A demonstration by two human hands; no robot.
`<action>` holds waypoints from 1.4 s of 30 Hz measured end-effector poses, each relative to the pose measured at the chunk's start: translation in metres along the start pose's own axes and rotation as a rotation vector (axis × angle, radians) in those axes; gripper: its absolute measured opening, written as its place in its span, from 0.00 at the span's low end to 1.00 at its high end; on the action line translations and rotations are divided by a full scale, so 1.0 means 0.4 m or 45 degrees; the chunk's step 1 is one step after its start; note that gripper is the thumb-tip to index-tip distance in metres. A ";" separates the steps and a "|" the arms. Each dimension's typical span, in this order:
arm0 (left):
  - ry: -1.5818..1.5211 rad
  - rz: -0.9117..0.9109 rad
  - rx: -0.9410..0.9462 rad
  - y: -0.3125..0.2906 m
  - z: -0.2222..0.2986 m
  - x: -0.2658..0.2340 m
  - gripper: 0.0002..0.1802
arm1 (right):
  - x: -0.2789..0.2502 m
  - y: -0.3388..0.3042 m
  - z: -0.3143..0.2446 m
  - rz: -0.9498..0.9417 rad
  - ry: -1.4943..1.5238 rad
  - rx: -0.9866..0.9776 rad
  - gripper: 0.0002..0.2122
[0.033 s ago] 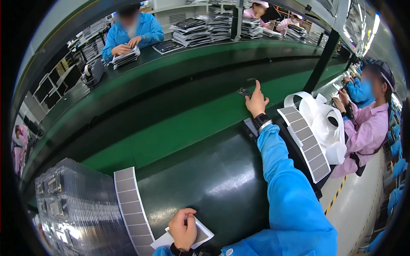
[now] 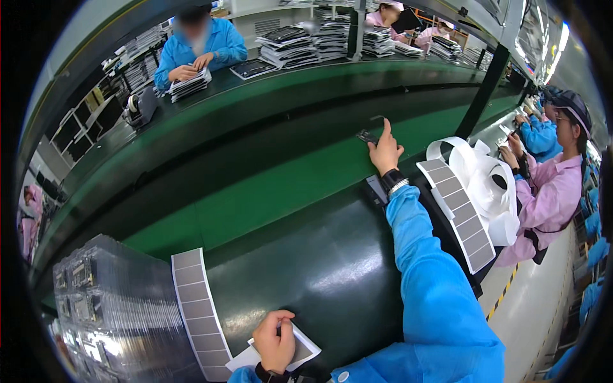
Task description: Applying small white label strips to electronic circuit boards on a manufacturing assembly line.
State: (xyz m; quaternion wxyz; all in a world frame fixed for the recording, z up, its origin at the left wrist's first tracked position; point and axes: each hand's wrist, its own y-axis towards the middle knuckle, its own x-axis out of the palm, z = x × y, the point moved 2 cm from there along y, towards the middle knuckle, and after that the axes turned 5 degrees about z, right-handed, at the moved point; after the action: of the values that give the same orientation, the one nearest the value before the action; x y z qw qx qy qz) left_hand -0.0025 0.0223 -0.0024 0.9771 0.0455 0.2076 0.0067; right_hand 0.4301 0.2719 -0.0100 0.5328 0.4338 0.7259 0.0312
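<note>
My right hand (image 2: 384, 153) reaches far out over the green belt. Its thumb is at a small dark circuit board (image 2: 366, 136), and a thin curved strip (image 2: 377, 117) shows by the raised index fingertip. Close to my body, my left hand (image 2: 276, 341) is curled with the fingers bent in; what they hold, if anything, is hidden. Under and beside that hand lies a grey sheet with a white border (image 2: 308, 348). A white strip of grey rectangular labels (image 2: 203, 313) stands to the left of it.
Stacked clear plastic trays (image 2: 121, 313) with boards rise at the left. On the right are another label strip (image 2: 456, 210) and a loose white tape roll (image 2: 488, 185). A co-worker (image 2: 555, 172) sits beyond; another (image 2: 201, 51) works across the green belt (image 2: 268, 198). A dark post (image 2: 483, 96) stands far right.
Both hands keep nearly the same pose and place. The whole view has shifted very slightly, and the co-worker on the right has turned the head a little.
</note>
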 end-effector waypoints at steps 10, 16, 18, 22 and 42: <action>-0.001 -0.005 0.088 0.004 0.022 -0.001 0.05 | -0.058 -0.097 -0.133 0.182 1.200 -0.306 0.43; -0.039 0.029 0.135 0.002 0.003 -0.002 0.06 | -0.158 -0.392 -0.288 -0.093 1.298 -0.790 0.36; -0.053 0.025 0.154 0.001 0.011 -0.006 0.06 | -0.216 -0.453 -0.301 -0.149 1.119 -0.968 0.30; -0.046 0.008 0.099 0.002 0.013 -0.005 0.06 | -0.293 -0.540 -0.299 -0.256 0.896 -1.197 0.30; 0.295 -0.034 0.452 0.010 0.027 0.013 0.15 | -0.438 -0.685 -0.211 -0.840 0.842 -1.015 0.37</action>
State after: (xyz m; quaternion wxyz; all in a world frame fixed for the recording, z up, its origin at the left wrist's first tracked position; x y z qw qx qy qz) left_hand 0.0067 0.0256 0.0059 0.9234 0.2132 0.3170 -0.0377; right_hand 0.2089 0.0205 0.0178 0.3821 -0.0793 0.8812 0.2667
